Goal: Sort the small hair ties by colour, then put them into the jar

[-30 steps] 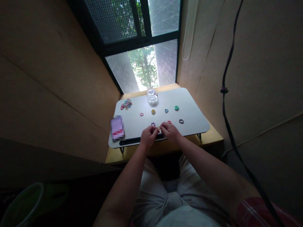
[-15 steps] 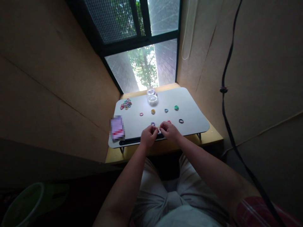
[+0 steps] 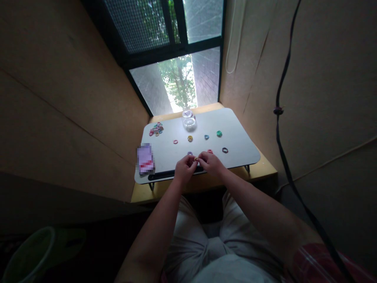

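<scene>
At the near edge of the white folding table (image 3: 243, 145), my left hand (image 3: 184, 168) and my right hand (image 3: 211, 162) meet fingertip to fingertip. Between them they pinch a small yellow hair tie (image 3: 196, 158), partly hidden by the fingers. Just beyond my hands lie a purple hair tie (image 3: 190, 153) and a red one (image 3: 210, 151), with a dark hair tie (image 3: 225, 150) to their right. Farther back, a row holds a pink hair tie (image 3: 175, 142), a yellow bunch (image 3: 190, 138), a light blue one (image 3: 206, 137) and a green bunch (image 3: 219, 134).
A mixed pile of hair ties (image 3: 156, 129) sits at the back left. Behind the rows stands a clear plastic container (image 3: 189, 122). A blurred purple item (image 3: 145, 159) lies at the left edge. A black cable (image 3: 278, 129) hangs on the right; a green bin (image 3: 32, 255) is lower left.
My fingertips have shifted slightly around the yellow hair tie, which looks more bunched up now. The things on the table stay put.
</scene>
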Available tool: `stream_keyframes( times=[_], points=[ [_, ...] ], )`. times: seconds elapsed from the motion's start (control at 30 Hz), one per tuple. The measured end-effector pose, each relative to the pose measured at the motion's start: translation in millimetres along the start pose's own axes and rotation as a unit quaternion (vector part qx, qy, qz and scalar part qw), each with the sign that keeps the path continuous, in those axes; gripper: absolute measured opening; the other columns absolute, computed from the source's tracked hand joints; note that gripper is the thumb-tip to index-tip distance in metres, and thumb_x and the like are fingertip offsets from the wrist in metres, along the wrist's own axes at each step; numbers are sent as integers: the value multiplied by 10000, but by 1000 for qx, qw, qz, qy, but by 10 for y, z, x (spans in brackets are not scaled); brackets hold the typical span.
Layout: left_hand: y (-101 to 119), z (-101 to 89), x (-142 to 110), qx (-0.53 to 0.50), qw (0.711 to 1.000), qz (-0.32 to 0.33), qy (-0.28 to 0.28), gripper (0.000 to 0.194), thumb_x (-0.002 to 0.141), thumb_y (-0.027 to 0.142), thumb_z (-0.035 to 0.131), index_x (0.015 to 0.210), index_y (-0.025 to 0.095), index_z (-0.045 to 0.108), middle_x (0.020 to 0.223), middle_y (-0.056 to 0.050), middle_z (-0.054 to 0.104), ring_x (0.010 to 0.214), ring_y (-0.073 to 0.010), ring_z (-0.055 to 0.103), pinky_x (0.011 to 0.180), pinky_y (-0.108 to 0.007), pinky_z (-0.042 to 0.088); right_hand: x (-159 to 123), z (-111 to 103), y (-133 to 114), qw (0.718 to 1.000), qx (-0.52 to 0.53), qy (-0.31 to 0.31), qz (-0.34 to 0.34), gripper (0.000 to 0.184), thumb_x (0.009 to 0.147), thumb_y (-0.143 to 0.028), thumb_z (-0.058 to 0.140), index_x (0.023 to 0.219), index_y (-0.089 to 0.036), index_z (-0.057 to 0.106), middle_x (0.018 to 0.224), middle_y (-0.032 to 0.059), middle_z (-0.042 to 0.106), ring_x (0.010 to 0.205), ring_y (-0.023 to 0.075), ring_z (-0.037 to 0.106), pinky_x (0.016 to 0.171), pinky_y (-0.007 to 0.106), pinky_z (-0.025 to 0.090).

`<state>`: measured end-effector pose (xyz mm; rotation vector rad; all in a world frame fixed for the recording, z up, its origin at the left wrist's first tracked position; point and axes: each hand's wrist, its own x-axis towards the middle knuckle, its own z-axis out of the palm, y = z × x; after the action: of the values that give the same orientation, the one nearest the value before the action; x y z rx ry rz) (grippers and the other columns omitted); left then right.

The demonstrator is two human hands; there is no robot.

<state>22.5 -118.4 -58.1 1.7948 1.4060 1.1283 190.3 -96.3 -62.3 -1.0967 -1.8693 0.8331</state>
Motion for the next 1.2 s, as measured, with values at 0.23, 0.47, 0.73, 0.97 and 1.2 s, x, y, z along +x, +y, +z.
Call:
stream_keyframes(
  times=[0.23, 0.47, 0.73, 0.97, 1.2],
  points=[
    [-12, 0, 4, 36, 999, -8, 6, 209, 849, 387, 616, 816, 187, 668, 662, 20, 621, 580, -111, 521, 576, -226, 391, -7, -12, -18, 1000, -23, 5, 4, 112, 873, -246, 513, 767, -210, 523, 619, -25, 554, 569, 138, 459, 579, 263, 335],
    [11, -5, 7, 46, 999, -11, -5, 213, 862, 385, 601, 806, 187, 653, 678, 10, 636, 603, -124, 547, 605, -236, 406, 5, -13, -34, 999, -49, 6, 10, 107, 828, -234, 510, 734, -222, 460, 581, -40, 464, 558, 143, 423, 559, 271, 297],
    [38, -9, -4, 59, 998, -1, -15, 244, 874, 416, 586, 800, 194, 655, 670, 14, 629, 589, -121, 524, 602, -240, 390, 1, -4, -18, 998, -56, -7, 11, 124, 848, -262, 500, 739, -218, 458, 610, -34, 480, 576, 142, 438, 560, 269, 279],
    [43, -19, 5, 62, 998, -10, -5, 205, 857, 383, 599, 818, 197, 675, 649, 21, 618, 588, -122, 522, 595, -236, 384, 8, -14, 61, 998, 44, -26, -21, 94, 831, -266, 539, 763, -201, 539, 636, -36, 531, 568, 117, 450, 562, 243, 353],
    [31, -10, 11, 57, 998, -14, 3, 213, 855, 386, 608, 800, 192, 680, 629, 24, 611, 576, -117, 527, 580, -235, 387, 30, -64, 63, 994, 108, -33, 5, 95, 784, -269, 568, 744, -186, 589, 586, -29, 549, 525, 111, 472, 513, 234, 357]
  ],
)
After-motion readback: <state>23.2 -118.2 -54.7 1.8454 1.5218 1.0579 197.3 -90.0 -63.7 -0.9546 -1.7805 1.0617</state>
